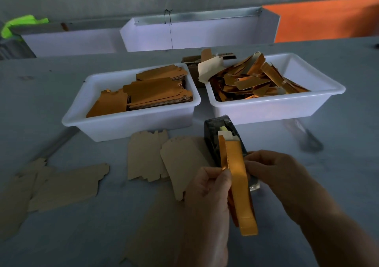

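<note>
Both hands hold one narrow gold cardboard box [239, 176], folded into a long sleeve and standing on end above the table. My left hand [209, 201] pinches its left edge. My right hand [272, 174] grips its right side, fingers curled behind it. A white flap shows at the box's top end. Just behind the box sits a dark tape dispenser [215, 131], partly hidden.
Two white tubs stand behind: the left tub [131, 123] holds stacked flat gold blanks, the right tub [276, 106] holds a heap of folded gold boxes. Brown flat blanks [147, 156] lie face down on the grey table [82, 236]. White trays line the back.
</note>
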{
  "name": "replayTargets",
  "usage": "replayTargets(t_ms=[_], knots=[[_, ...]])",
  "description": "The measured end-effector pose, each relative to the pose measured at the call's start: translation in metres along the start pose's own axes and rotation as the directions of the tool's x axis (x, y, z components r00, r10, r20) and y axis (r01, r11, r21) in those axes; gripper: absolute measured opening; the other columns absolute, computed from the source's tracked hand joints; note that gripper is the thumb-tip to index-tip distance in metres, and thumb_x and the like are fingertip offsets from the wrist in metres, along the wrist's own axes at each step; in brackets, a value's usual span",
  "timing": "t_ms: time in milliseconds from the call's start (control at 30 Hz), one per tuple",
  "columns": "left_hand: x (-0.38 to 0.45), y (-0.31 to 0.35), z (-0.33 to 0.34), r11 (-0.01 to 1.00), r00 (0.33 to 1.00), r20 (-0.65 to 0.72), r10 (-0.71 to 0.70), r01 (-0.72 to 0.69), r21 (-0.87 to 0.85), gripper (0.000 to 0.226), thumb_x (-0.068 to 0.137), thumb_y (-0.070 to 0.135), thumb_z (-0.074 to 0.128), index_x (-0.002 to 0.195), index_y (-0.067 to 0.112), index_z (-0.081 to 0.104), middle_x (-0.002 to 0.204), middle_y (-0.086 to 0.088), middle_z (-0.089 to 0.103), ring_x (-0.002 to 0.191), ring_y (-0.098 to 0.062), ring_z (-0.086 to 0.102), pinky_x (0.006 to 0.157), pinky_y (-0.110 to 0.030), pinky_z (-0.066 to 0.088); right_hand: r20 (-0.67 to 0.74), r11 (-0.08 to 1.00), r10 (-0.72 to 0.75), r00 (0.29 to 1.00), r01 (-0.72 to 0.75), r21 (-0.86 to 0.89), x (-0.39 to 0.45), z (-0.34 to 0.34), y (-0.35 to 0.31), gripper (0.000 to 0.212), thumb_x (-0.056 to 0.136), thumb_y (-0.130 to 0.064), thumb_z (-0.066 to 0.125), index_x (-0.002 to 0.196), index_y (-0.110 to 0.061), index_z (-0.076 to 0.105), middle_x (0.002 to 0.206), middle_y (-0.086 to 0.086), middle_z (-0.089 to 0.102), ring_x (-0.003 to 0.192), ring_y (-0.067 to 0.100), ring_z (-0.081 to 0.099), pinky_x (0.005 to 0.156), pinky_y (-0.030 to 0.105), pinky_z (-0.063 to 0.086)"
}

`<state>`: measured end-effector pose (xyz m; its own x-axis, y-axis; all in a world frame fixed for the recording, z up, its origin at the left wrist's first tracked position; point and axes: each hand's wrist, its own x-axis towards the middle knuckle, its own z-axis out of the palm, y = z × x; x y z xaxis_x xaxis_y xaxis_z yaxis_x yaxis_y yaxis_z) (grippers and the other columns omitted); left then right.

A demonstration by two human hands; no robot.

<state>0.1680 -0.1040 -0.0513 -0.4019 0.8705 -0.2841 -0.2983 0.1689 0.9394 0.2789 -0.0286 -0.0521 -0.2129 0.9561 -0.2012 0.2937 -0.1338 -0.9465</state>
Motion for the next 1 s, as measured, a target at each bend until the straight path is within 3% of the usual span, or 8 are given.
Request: replayTargets(t_ms=[133, 233, 300, 433, 600, 767, 933, 1000], knots=[[-0.002, -0.002, 0.001, 0.996, 0.999, -0.006, 0.047, -0.047, 0.081, 0.019, 0.092, 0.023, 0.057, 0.081, 0.009, 0.063, 0.049, 0.006, 0.05, 0.041, -0.002, 0.043, 0.04, -0.012, 0.034, -0.049, 0.999, -0.022, 0.999, 0.024, 0.046, 0.0, 0.006, 0.001, 0.014, 0.085, -0.011, 0.063, 0.072, -0.015, 0.07, 0.088, -0.011, 0.069, 0.076, 0.003, 0.065, 0.065, 0.018, 0.048], [-0.001, -0.002, 0.002, 0.995, 0.998, -0.013, 0.06, -0.059, 0.078, 0.019, 0.092, 0.023, 0.057, 0.08, 0.009, 0.062, 0.051, 0.003, 0.047, 0.042, -0.004, 0.041, 0.04, -0.014, 0.033, -0.009, 0.951, -0.017, 1.0, 0.019, 0.307, -0.007, 0.009, 0.001, 0.016, 0.076, -0.023, 0.062, 0.065, -0.017, 0.073, 0.081, -0.01, 0.072, 0.075, 0.003, 0.067, 0.071, 0.023, 0.047], [-0.001, -0.002, 0.002, 0.995, 0.998, -0.014, 0.057, -0.055, 0.078, 0.019, 0.092, 0.024, 0.057, 0.082, 0.009, 0.063, 0.052, 0.003, 0.048, 0.041, -0.003, 0.041, 0.04, -0.012, 0.033, -0.009, 0.924, -0.009, 1.0, 0.011, 0.383, -0.012, 0.008, 0.002, 0.017, 0.072, -0.029, 0.061, 0.065, -0.02, 0.074, 0.093, -0.008, 0.072, 0.083, 0.005, 0.067, 0.08, 0.027, 0.045], [0.0, -0.004, 0.001, 0.997, 0.999, 0.002, 0.038, -0.038, 0.069, 0.019, 0.092, 0.024, 0.058, 0.084, 0.008, 0.063, 0.05, 0.006, 0.05, 0.04, -0.001, 0.044, 0.04, -0.01, 0.034, -0.134, 0.986, -0.028, 0.991, 0.049, 0.157, -0.02, 0.004, 0.009, 0.018, 0.082, -0.017, 0.066, 0.065, -0.013, 0.071, 0.121, -0.013, 0.061, 0.104, -0.004, 0.054, 0.082, 0.02, 0.037], [0.002, -0.005, -0.001, 0.998, 0.999, -0.002, 0.035, -0.035, 0.061, 0.018, 0.091, 0.027, 0.059, 0.081, 0.013, 0.064, 0.058, 0.004, 0.055, 0.05, -0.005, 0.05, 0.048, -0.019, 0.039, -0.177, 0.994, -0.113, 0.978, 0.112, -0.017, -0.026, 0.01, 0.014, 0.014, 0.082, -0.015, 0.067, 0.068, -0.014, 0.068, 0.116, -0.014, 0.057, 0.087, -0.017, 0.056, 0.07, 0.008, 0.038], [0.005, -0.002, -0.003, 0.996, 0.997, 0.025, 0.073, -0.074, 0.048, 0.017, 0.09, 0.024, 0.06, 0.077, 0.014, 0.065, 0.061, 0.004, 0.06, 0.059, -0.01, 0.056, 0.056, -0.025, 0.043, -0.243, 0.987, -0.145, 0.959, 0.121, -0.11, -0.028, 0.015, 0.018, 0.014, 0.078, -0.018, 0.068, 0.064, -0.017, 0.069, 0.114, -0.013, 0.06, 0.098, 0.005, 0.06, 0.091, 0.041, 0.049], [0.007, 0.003, 0.002, 0.98, 0.991, 0.094, 0.094, -0.109, 0.169, 0.014, 0.09, 0.026, 0.06, 0.078, 0.019, 0.065, 0.077, -0.008, 0.067, 0.073, -0.023, 0.063, 0.066, -0.031, 0.049, -0.286, 0.982, -0.177, 0.942, 0.152, -0.108, -0.029, 0.02, 0.023, 0.012, 0.077, -0.016, 0.07, 0.065, -0.02, 0.07, 0.113, -0.011, 0.063, 0.097, 0.012, 0.064, 0.085, 0.041, 0.051], [0.008, 0.005, 0.002, 0.959, 0.99, 0.086, 0.11, -0.128, 0.253, 0.015, 0.09, 0.029, 0.059, 0.078, 0.022, 0.064, 0.081, -0.007, 0.066, 0.073, -0.021, 0.063, 0.059, -0.02, 0.048, -0.288, 0.978, -0.197, 0.937, 0.167, -0.127, -0.029, 0.021, 0.025, 0.012, 0.078, -0.018, 0.07, 0.066, -0.022, 0.069, 0.112, -0.012, 0.063, 0.095, 0.011, 0.064, 0.08, 0.035, 0.051]])
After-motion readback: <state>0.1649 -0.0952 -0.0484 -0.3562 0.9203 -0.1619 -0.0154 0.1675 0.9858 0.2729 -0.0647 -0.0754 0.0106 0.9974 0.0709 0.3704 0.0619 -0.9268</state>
